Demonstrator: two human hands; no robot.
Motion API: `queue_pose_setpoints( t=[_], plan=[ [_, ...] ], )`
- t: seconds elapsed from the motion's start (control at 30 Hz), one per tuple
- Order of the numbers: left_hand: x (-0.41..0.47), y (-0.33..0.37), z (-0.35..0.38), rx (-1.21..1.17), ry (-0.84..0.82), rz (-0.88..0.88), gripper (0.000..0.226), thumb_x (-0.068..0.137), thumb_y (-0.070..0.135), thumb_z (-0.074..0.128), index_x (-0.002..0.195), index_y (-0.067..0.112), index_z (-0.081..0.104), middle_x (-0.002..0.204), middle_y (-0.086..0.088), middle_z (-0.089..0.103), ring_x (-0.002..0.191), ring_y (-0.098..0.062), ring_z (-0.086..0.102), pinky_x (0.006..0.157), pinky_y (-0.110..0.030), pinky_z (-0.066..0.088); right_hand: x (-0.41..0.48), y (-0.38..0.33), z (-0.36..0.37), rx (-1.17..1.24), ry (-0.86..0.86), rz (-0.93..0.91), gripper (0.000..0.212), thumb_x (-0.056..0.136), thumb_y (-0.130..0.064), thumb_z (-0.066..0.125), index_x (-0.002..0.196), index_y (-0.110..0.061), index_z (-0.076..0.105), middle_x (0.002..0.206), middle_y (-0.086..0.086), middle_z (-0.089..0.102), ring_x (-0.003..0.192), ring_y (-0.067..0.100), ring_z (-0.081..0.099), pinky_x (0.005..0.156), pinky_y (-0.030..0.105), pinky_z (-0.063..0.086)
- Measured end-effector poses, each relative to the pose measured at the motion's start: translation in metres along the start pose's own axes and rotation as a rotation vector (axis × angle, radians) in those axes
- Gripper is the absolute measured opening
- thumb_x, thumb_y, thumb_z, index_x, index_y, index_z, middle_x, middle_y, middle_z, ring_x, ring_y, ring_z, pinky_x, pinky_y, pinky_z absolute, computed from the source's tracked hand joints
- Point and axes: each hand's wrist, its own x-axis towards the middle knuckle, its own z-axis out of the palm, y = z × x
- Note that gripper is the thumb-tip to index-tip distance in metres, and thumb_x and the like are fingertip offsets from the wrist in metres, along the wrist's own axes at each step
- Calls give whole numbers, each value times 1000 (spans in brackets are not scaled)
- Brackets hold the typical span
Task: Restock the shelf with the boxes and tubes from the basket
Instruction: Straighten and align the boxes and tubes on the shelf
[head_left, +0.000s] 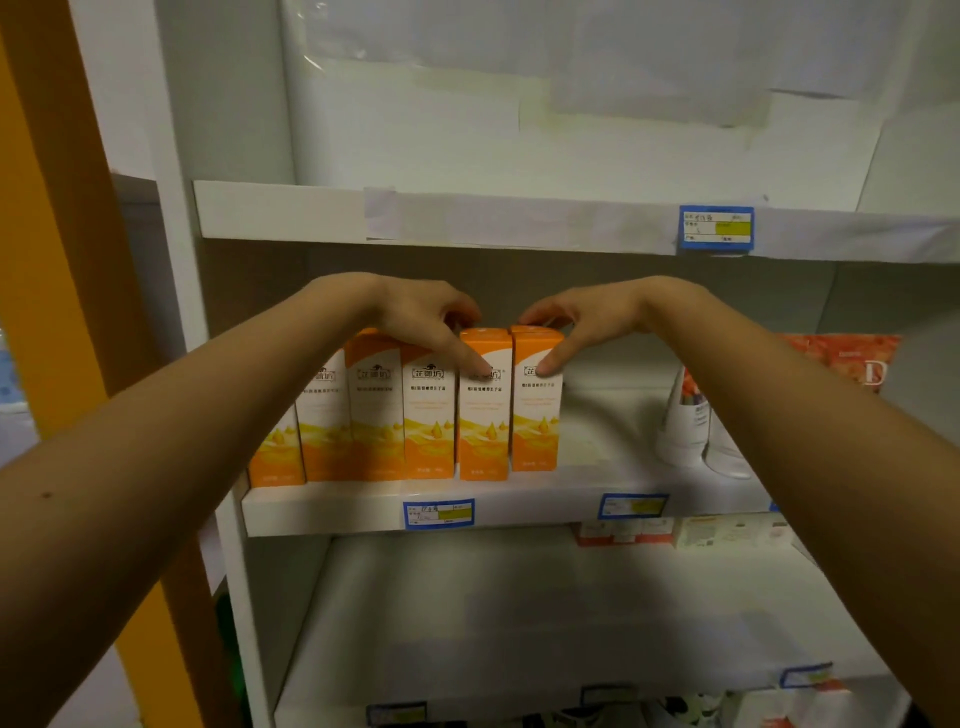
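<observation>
Leftmost orange box (275, 457) partly behind forearm (208, 415)

Six boxes (428, 415) stand up straight in a row on the left part of the white shelf (519, 499), side by side. Each one is tall and thin, orange at the top and bottom and white in the middle, with little yellow drops on the front. The left hand (426, 317) holds the fifth box (483, 426) by its top, thumb on the front. The right hand (587, 317) holds the last box (535, 415) the same way. Far off to the right stand white tubes (685, 426), caps down, partly hidden.
</observation>
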Motion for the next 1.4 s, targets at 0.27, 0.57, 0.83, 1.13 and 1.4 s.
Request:
queue_pose_setpoints(
  t=[0.27, 0.57, 0.83, 1.13, 1.4],
  plan=[
    [1, 2, 0, 19, 1, 28, 62, 78, 44, 64, 131, 16, 47, 119, -2, 59, 108, -22, 60, 90, -35, 52, -2, 2, 1, 43, 18, -40, 66, 78, -28, 71, 136, -18, 40, 128, 0, 53, 116, 17, 51, 102, 33, 42],
    [2, 3, 1, 50, 35, 12, 66, 75, 47, 66, 130, 16, 48, 121, -3, 59, 107, -23, 60, 94, -40, 52, -4, -3, 1, 51, 18, -63, 63, 78, -27, 71, 134, -17, 42, 117, -4, 53, 113, 17, 53, 99, 30, 43],
    [4, 6, 0, 65, -4, -28, 66, 78, 45, 65, 133, 17, 44, 128, -5, 56, 112, -25, 58, 97, -43, 50, -3, 0, 4, 52, 21, -63, 66, 80, -31, 70, 137, -21, 38, 126, -4, 50, 118, 16, 48, 107, 39, 41],
    [14, 13, -4, 41, 78, -23, 80, 76, 55, 61, 141, 18, 33, 143, -3, 43, 128, -23, 45, 99, -32, 39, -27, 20, -4, 63, 118, -79, 82, 76, -47, 67, 145, -24, 28, 152, -7, 31, 139, 13, 30, 113, 33, 26],
    [25, 48, 8, 79, 347, 256, 39, 92, 35, 48, 124, 14, 56, 126, -7, 59, 113, -21, 55, 92, -32, 44, -75, 71, -20, 39, 260, 9, 43, 96, -25, 46, 139, -20, 42, 144, -3, 43, 126, 6, 40, 102, 23, 29]
  ],
)
